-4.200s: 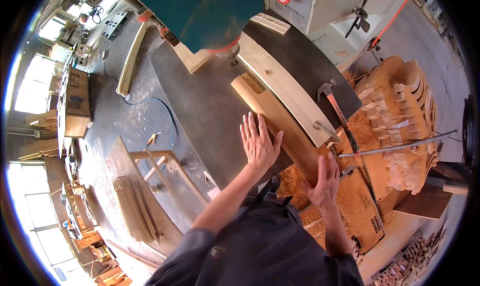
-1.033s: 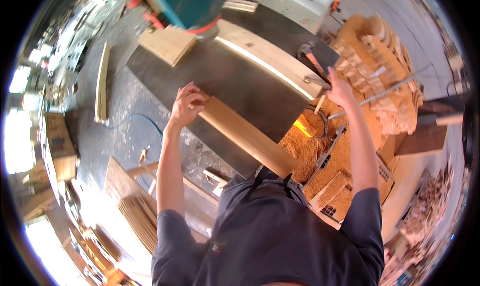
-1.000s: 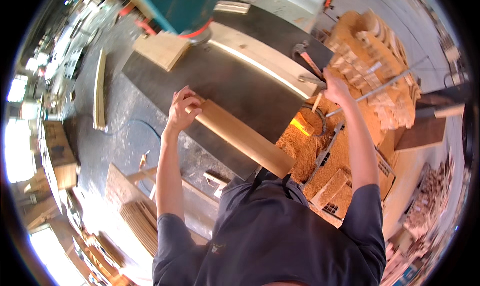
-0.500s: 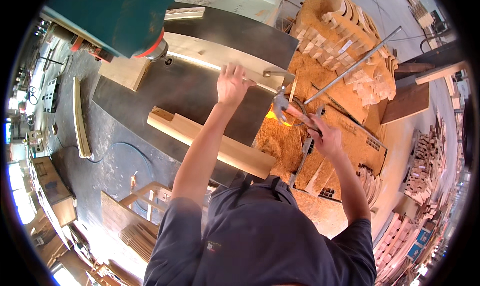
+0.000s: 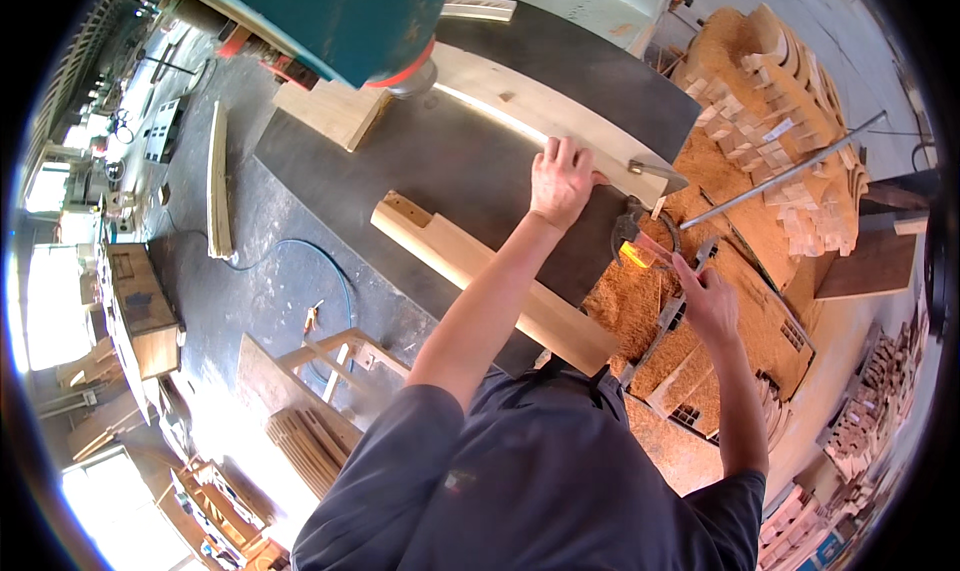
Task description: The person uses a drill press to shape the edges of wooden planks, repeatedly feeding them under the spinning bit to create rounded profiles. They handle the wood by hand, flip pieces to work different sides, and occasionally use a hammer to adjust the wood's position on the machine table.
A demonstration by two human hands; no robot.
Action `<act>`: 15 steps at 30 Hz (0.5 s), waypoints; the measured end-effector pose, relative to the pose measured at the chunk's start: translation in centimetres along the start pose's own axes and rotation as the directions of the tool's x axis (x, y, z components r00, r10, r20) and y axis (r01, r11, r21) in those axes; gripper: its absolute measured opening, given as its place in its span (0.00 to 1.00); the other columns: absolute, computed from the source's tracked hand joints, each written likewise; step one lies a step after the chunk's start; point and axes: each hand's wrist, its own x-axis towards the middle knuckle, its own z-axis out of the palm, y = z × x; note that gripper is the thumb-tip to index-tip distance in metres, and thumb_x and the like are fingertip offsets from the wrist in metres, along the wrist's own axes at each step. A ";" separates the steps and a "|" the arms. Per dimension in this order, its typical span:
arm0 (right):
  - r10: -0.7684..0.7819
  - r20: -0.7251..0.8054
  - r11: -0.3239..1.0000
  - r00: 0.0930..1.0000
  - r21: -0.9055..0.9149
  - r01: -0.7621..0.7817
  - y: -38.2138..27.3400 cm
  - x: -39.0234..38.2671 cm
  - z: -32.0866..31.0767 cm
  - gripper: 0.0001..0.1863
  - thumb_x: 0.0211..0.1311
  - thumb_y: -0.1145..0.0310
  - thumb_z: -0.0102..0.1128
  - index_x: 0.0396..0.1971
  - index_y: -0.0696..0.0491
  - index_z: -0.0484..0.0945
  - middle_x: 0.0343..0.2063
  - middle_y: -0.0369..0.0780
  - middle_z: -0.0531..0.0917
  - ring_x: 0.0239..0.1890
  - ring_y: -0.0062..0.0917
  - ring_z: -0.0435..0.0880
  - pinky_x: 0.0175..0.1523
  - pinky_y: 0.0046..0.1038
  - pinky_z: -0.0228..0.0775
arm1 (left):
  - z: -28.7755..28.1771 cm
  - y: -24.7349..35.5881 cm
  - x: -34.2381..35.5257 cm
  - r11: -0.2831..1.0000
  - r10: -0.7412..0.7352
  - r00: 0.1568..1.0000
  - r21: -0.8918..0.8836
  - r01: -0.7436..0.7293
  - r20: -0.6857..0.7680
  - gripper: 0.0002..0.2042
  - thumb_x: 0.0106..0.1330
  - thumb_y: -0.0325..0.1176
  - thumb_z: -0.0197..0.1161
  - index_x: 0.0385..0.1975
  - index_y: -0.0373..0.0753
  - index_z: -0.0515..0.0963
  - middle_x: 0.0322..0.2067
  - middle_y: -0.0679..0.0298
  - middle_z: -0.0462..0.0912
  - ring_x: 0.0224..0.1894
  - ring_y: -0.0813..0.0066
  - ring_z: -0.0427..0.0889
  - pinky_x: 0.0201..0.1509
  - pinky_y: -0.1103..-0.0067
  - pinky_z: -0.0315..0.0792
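My left hand [image 5: 563, 186] has its fingers curled at the near edge of a long pale board [image 5: 535, 113], beside a metal clamp [image 5: 648, 168]; what is in its grip, if anything, is hidden. My right hand [image 5: 708, 306] grips a hammer [image 5: 660, 248] by its red handle, off the right end of the black tabletop [image 5: 340, 196], over sawdust. A shaped wooden rail [image 5: 555, 326] lies diagonally on the tabletop, partly behind my left forearm. The teal machine head [image 5: 340, 16] hangs over the board's far end.
A sawdust-covered stack of curved wood pieces [image 5: 770, 121] and a metal rod [image 5: 785, 169] are at the right. A small pale panel [image 5: 320, 109] lies under the machine. On the floor at left are a timber piece [image 5: 218, 176], a blue hose [image 5: 340, 281] and a wooden frame [image 5: 310, 356].
My left hand has left the rail for the pale board's edge. My right hand has taken the hammer off the tabletop and moved down and right. The view has also shifted.
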 end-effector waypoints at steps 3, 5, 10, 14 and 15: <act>-0.005 -0.073 0.999 0.997 0.040 0.008 -0.2 -0.1 0.9 0.45 0.62 0.81 0.62 0.75 0.23 0.69 0.28 0.42 0.75 0.28 0.40 0.80 0.30 0.39 0.70 | 0.0 0.2 0.1 1.000 -0.004 1.000 -0.009 0.004 -0.010 0.19 0.45 0.43 0.80 0.31 0.41 0.79 0.39 0.62 0.76 0.44 0.57 0.79 0.40 0.64 0.78; -0.058 -0.092 0.998 0.994 0.008 0.059 -0.3 -0.8 1.4 0.44 0.62 0.82 0.60 0.74 0.25 0.70 0.27 0.42 0.75 0.26 0.40 0.78 0.29 0.39 0.70 | 0.3 0.2 0.0 1.000 -0.013 1.000 -0.023 0.013 0.003 0.19 0.46 0.43 0.80 0.31 0.41 0.79 0.39 0.62 0.75 0.44 0.57 0.78 0.40 0.65 0.78; -0.228 -0.108 0.974 0.968 -0.014 0.228 0.0 -1.4 2.6 0.43 0.65 0.83 0.57 0.74 0.24 0.70 0.27 0.41 0.75 0.26 0.37 0.78 0.29 0.38 0.71 | 0.1 0.3 -0.2 0.999 -0.023 1.000 -0.022 0.023 0.015 0.18 0.50 0.45 0.78 0.30 0.42 0.78 0.39 0.61 0.74 0.46 0.58 0.77 0.40 0.65 0.76; -0.024 -0.048 0.999 0.999 -0.032 0.022 0.3 1.2 0.7 0.41 0.68 0.81 0.56 0.74 0.23 0.69 0.27 0.40 0.75 0.27 0.35 0.79 0.28 0.36 0.71 | -0.1 0.0 -0.1 1.000 -0.029 0.999 -0.011 0.029 0.029 0.18 0.52 0.45 0.77 0.30 0.42 0.77 0.39 0.61 0.74 0.45 0.58 0.77 0.40 0.65 0.76; -0.018 -0.025 0.999 1.000 -0.028 0.017 0.2 0.9 1.0 0.41 0.68 0.81 0.55 0.74 0.22 0.69 0.27 0.40 0.76 0.27 0.35 0.79 0.28 0.36 0.71 | 0.0 0.0 0.0 0.999 -0.029 0.999 -0.016 0.030 0.031 0.18 0.52 0.45 0.77 0.30 0.42 0.77 0.39 0.61 0.74 0.45 0.58 0.77 0.40 0.64 0.76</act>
